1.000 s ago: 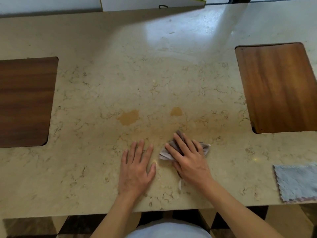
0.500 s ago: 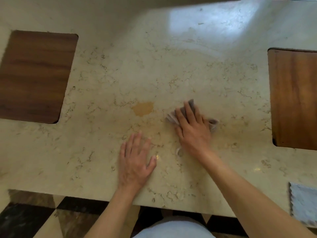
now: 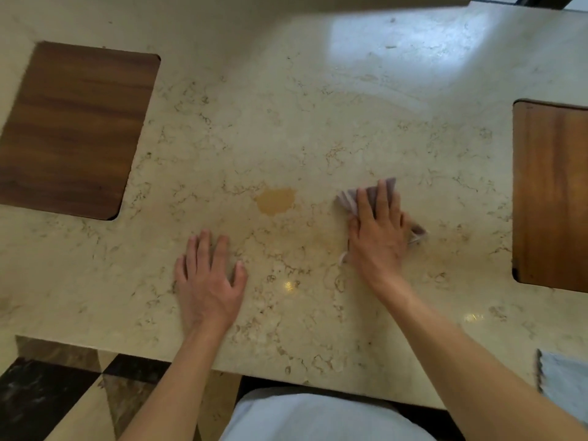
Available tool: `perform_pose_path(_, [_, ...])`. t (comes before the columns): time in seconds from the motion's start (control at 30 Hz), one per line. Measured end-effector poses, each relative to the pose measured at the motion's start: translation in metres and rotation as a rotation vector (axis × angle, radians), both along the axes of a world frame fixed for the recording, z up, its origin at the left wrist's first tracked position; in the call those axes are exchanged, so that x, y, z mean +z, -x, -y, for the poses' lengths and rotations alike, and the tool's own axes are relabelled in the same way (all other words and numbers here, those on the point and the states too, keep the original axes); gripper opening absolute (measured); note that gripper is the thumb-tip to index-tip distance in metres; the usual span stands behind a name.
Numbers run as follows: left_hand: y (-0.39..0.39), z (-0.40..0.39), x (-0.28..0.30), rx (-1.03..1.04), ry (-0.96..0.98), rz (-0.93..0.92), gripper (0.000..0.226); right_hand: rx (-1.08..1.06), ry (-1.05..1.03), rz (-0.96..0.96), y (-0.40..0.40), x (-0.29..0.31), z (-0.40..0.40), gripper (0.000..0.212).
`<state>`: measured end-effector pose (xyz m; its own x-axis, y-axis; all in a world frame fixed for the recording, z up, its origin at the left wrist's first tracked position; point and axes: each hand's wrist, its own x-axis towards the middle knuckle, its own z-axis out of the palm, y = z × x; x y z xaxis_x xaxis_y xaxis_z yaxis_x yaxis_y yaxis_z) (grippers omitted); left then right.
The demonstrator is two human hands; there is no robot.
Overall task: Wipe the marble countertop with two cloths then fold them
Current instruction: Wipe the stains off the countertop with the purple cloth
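Observation:
A crumpled greyish-purple cloth [image 3: 348, 198] lies on the beige marble countertop [image 3: 286, 106], right of centre. My right hand [image 3: 377, 233] presses flat on top of it, fingers spread, covering most of it. My left hand [image 3: 208, 281] rests palm-down on bare marble nearer the front edge, holding nothing. A brownish-yellow stain [image 3: 275, 200] sits between the two hands, just left of the cloth. A second, light blue-grey cloth [image 3: 563, 380] lies flat at the front right edge, partly cut off by the frame.
Two wooden inlay panels are set into the marble, a dark one [image 3: 73, 128] at the left and a lighter one [image 3: 553, 192] at the right. Dark and beige floor tiles [image 3: 63, 399] show below the counter's front edge.
My right hand has pushed the purple cloth away from me and to the right, over the spot where a smaller stain was. The left hand has stayed put. My view has shifted.

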<state>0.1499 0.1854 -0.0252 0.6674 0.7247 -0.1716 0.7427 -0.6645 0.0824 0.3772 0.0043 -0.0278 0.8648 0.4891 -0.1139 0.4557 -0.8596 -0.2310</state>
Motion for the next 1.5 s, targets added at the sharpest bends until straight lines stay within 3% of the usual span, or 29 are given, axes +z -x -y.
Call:
perform_pose_path(0.17, [0.0,-0.001,0.002,-0.018,0.01,-0.008,0.064,0.359,-0.093,0.045,0.122,-0.003,-0.003,0.049])
perform_pose_path(0.27, [0.004,-0.005,0.005,-0.042,0.046,-0.007,0.063,0.537,-0.07,0.064,0.119,-0.002,0.021,0.047])
perform_pose_path(0.33, [0.005,-0.012,0.009,-0.07,0.096,0.01,0.06,0.373,0.034,0.069,0.092,-0.004,0.041,0.049])
perform_pose_path(0.47, [0.005,-0.054,0.013,-0.141,0.159,0.108,0.051,-0.264,0.129,0.0,0.044,0.008,0.029,0.061])
perform_pose_path(0.53, [-0.001,-0.084,0.011,-0.209,0.182,0.127,0.049,-0.399,0.13,0.005,0.048,0.009,-0.002,0.058])
perform_pose_path(0.73, [-0.048,-0.154,0.002,-0.358,0.197,0.157,0.056,-0.178,-0.009,0.05,0.165,-0.002,-0.084,0.053])
perform_pose_path(0.9, [-0.053,-0.159,-0.004,-0.483,0.111,0.113,0.055,0.094,-0.028,0.091,0.189,-0.005,-0.051,0.051])
perform_pose_path(1.07, [-0.052,-0.161,-0.002,-0.486,0.105,0.112,0.054,-0.471,0.056,0.023,0.114,0.0,-0.033,0.056])
perform_pose_path(1.17, [-0.053,-0.161,-0.001,-0.49,0.105,0.111,0.053,-0.596,0.052,0.01,0.106,0.005,-0.066,0.061])
perform_pose_path(1.27, [-0.053,-0.162,-0.002,-0.486,0.108,0.111,0.054,-0.452,-0.008,0.041,0.155,0.003,-0.104,0.056])
perform_pose_path(1.43, [-0.067,-0.17,0.006,-0.462,0.142,0.125,0.054,0.032,-0.06,0.038,0.199,0.001,-0.09,0.054])
perform_pose_path(1.5, [-0.083,-0.187,0.008,-0.462,0.132,0.155,0.052,-0.038,-0.045,0.034,0.174,0.002,-0.067,0.054])
